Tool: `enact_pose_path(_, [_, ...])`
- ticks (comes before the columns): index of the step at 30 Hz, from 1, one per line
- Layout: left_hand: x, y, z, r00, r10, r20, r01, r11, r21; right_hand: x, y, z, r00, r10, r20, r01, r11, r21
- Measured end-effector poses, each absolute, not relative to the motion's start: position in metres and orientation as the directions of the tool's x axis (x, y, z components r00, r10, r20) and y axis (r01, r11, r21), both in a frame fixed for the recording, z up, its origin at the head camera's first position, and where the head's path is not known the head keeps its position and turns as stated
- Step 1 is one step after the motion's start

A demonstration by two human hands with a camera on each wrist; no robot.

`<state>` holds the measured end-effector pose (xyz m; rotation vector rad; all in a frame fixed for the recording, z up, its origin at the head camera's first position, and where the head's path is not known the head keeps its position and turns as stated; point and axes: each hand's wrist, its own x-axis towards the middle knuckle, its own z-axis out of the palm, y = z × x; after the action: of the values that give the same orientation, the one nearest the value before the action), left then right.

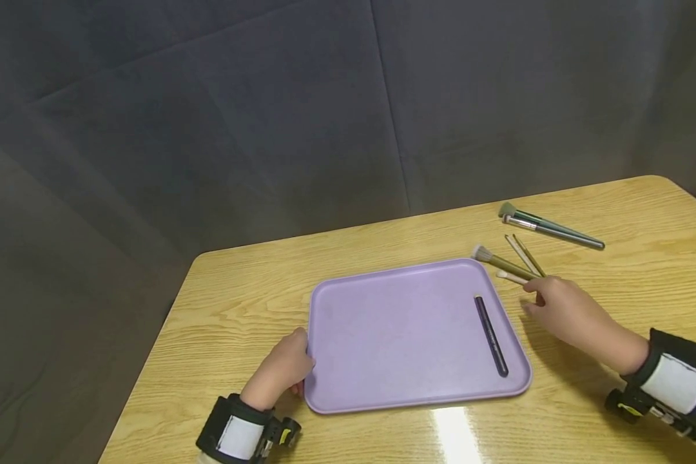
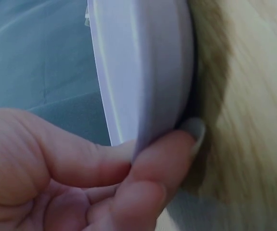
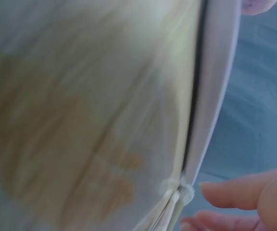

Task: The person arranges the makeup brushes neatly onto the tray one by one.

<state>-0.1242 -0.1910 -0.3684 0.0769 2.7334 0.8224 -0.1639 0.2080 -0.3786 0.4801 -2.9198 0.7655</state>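
At its left edge, the lilac tray [image 1: 394, 341] is pinched by my left hand [image 1: 288, 361], with thumb above and fingers below the rim [image 2: 162, 72]. A slim dark stick [image 1: 490, 335], like a brush handle, lies on the tray's right side. My right hand [image 1: 562, 309] is over the table just right of the tray, at the handle ends of a small fan of makeup brushes [image 1: 501, 262]. Its thumb [image 3: 234, 192] and fingers are parted in the right wrist view, close beside a pale brush tip [image 3: 186, 193]. The palm is hidden.
Two more makeup brushes [image 1: 557, 232] with green and grey handles lie farther back on the wooden table [image 1: 238, 290]. A dark grey cloth [image 1: 301, 129] hangs behind the table's back edge.
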Motion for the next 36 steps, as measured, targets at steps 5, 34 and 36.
enact_pose_path(5, [-0.124, -0.191, -0.368, -0.958, 0.125, -0.260, -0.037, 0.840, 0.541, -0.171, 0.219, -0.379, -0.946, -0.264, 0.187, -0.319, 0.857, -0.405])
enact_pose_path(34, [-0.125, -0.189, -0.367, -0.955, 0.138, -0.263, -0.014, 0.863, 0.505, -0.181, 0.218, -0.382, -0.936, -0.332, 0.119, -0.349, 0.921, -0.174])
enact_pose_path(36, [-0.124, -0.189, -0.368, -0.955, 0.139, -0.264, -0.015, 0.861, 0.508, -0.182, 0.219, -0.383, -0.931, -0.343, 0.124, -0.361, 0.916, -0.172])
